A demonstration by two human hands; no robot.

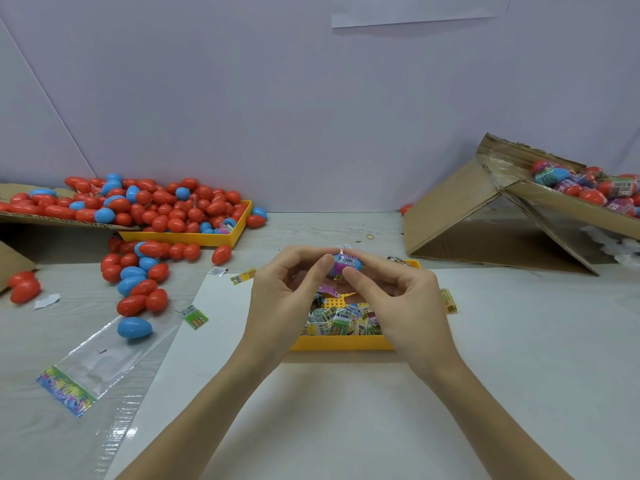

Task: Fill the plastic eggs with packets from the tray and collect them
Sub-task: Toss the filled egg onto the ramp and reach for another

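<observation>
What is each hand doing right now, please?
Left hand: closed on the blue egg, fingertips pinching its left side.
Right hand: closed on the same egg, pinching its right side.

To my left, loose red and blue eggs (138, 271) crowd the table beside a clear bag (104, 362). To my right, the tilted cardboard box (485, 216) blocks the far corner. The white sheet (346, 410) near me lies bare
</observation>
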